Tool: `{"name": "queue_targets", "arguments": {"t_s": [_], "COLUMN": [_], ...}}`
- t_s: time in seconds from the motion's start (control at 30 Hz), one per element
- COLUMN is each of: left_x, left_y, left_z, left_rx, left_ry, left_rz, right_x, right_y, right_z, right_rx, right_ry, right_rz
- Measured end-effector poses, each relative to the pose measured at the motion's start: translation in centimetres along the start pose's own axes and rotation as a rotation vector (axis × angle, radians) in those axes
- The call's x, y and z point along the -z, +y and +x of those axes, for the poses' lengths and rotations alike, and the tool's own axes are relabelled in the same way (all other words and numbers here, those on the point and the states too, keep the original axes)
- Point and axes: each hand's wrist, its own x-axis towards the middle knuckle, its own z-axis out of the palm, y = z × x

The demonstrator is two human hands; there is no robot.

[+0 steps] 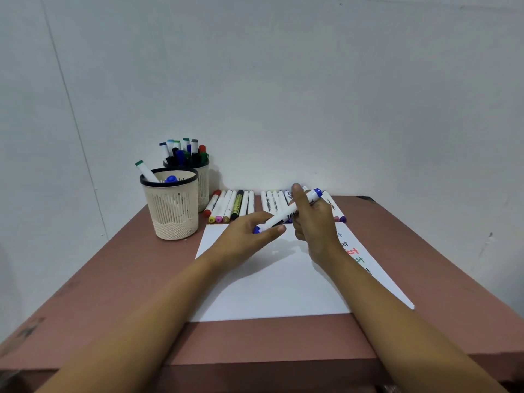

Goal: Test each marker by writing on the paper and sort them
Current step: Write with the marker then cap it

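Observation:
A white marker with blue ends [286, 214] is held slantwise above the white paper [272, 285]. My left hand [249, 236] pinches its lower blue end; my right hand [314, 222] grips the barrel nearer the upper blue end. The paper bears several handwritten "test" words in black, red and green along its right edge [353, 252]. Behind the hands, a row of markers [231, 205] lies on the table, and a second row [273, 201] is partly hidden by my right hand.
Two beige mesh cups stand at the back left: the nearer one [173, 211] holds a green-capped and a blue-capped marker, the farther one [202, 180] is packed with several markers. The brown table [113, 293] ends at a white wall behind.

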Motion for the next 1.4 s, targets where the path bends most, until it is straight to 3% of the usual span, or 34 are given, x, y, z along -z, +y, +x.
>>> {"name": "queue_targets", "arguments": {"t_s": [0.17, 0.3, 0.47, 0.67, 1.2, 1.4], "left_x": [0.9, 1.3, 1.4, 1.3, 1.2, 1.2], "left_y": [-1.1, -2.5, -3.7, -4.6, -4.8, -4.9], "left_z": [0.5, 0.9, 1.0, 1.2, 1.4, 1.4], "left_rx": [0.074, 0.022, 0.014, 0.07, 0.09, 0.093], "left_ry": [0.125, 0.155, -0.032, -0.107, -0.133, -0.137], "left_rz": [0.32, 0.493, 0.566, 0.57, 0.604, 0.6], "right_x": [1.4, 3.3, 5.1, 5.5, 4.5, 4.4], "right_y": [-0.5, -0.4, 1.0, 2.0, 2.4, 2.6], "right_z": [0.8, 1.5, 2.0, 1.7, 0.7, 0.9], "right_rx": [-0.128, -0.24, -0.203, -0.135, -0.062, -0.036], "right_ry": [0.198, 0.2, 0.152, 0.193, 0.12, 0.167], "right_rz": [0.24, 0.455, 0.152, -0.334, -0.433, -0.431]}}
